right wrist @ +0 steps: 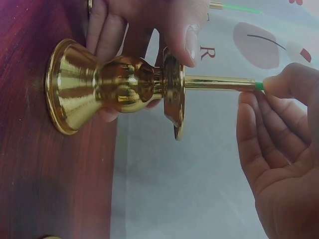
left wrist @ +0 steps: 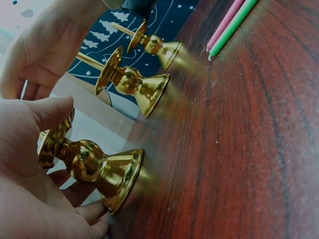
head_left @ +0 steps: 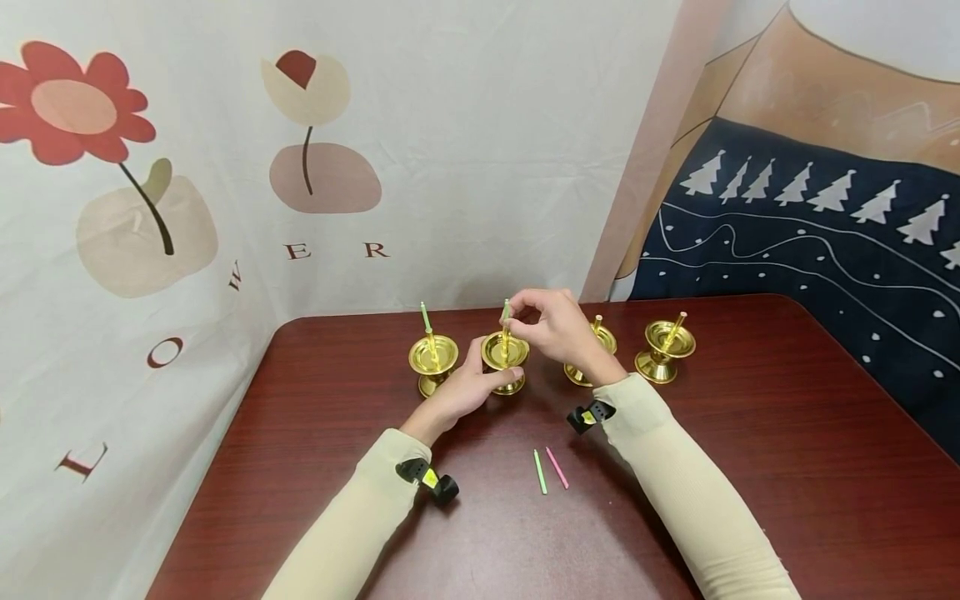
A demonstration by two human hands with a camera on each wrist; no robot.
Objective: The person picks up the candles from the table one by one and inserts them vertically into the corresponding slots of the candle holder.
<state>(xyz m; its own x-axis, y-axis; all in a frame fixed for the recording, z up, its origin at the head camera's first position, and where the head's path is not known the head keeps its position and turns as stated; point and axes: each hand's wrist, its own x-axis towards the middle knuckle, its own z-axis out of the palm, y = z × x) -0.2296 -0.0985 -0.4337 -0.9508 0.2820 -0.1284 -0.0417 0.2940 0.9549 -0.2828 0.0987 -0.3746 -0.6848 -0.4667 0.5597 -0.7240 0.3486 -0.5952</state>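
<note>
Green candle (head_left: 506, 309): upright, centre of the head frame, at the mouth of the holder's (head_left: 504, 354) tube; depth inside cannot be told. Right hand (head_left: 551, 323) pinches it between thumb and fingers, hiding part of its length. Left hand (head_left: 471, 386) is wrapped about the holder, thumb at the front.

Around: just left, first holder (head_left: 434, 357) with its own candle (head_left: 426, 317) standing in the tube. Right of centre, third holder (head_left: 607, 342), partly covered by the right hand and close to that wrist; farther right, fourth holder (head_left: 670, 342), its tube leaning right. Lower centre, between the forearms, a loose green candle (head_left: 540, 472) and a pink candle (head_left: 557, 468) lie side by side, apart.

Edges: all four holders stand near the tabletop's (head_left: 480, 542) back edge, with the pale cloth (head_left: 487, 167) rising behind. Widest stretches of tabletop: lower centre and right of the fourth holder.
</note>
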